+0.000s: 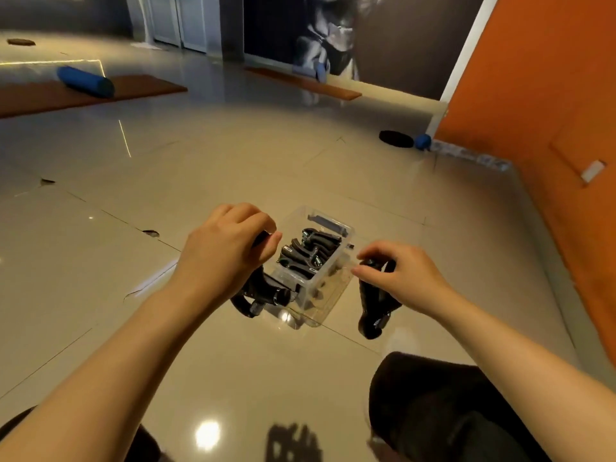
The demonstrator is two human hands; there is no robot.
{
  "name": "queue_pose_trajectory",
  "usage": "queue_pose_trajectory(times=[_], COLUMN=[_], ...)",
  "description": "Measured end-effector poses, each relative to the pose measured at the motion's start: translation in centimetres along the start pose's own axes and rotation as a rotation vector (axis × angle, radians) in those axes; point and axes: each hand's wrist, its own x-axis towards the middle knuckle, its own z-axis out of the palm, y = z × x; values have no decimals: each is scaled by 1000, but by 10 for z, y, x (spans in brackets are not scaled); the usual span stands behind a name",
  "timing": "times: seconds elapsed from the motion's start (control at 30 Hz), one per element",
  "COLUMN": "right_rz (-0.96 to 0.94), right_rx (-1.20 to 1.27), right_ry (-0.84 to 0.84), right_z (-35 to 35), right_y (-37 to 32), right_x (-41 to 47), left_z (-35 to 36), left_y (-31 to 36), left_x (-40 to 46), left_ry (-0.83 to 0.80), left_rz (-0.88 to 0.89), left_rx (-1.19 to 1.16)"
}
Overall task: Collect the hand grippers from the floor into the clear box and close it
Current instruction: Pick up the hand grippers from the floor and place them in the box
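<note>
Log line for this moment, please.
left hand: holds hand gripper | right hand: holds hand gripper | clear box: open, part-filled

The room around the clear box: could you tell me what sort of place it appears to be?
Probably a gym or exercise studio: a blue foam roller lies on a brown mat on the tiled floor, and black hand grippers fill the box.

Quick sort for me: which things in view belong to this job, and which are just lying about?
Job: clear box, hand grippers in box, gripper in left hand, gripper in right hand.
Lying about: blue roller, brown mat, black disc.
</note>
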Motion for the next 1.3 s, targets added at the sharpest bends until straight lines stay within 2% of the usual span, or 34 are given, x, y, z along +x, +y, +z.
queue_pose_trajectory(times=[0.17,0.27,0.33,0.47,0.57,0.8,1.0,1.3], right_rz=[93,206,224,57,48,-117,-278,-549], right_rx=[265,359,301,80,89,-66,-76,-51], right_ry=[179,152,114,-85,-80,-176,-278,-482], right_z=[20,51,63,56,32,4,-24,-40], right_y=[40,86,93,108,121,141,147,178], right_x=[14,34,43,72,86,122,167,242], left_z=[40,76,85,131,157,198,205,205], left_y=[-3,-15,-19,-22,-15,3,28,85], left_x=[13,23,27,46,56,78,79,48], left_ry=[-207,-280,-322,-423,-449,-433,-344,-224], left_rz=[104,85,67,28,-29,-173,-305,-740], left_rx=[64,112,133,180,191,207,228,384])
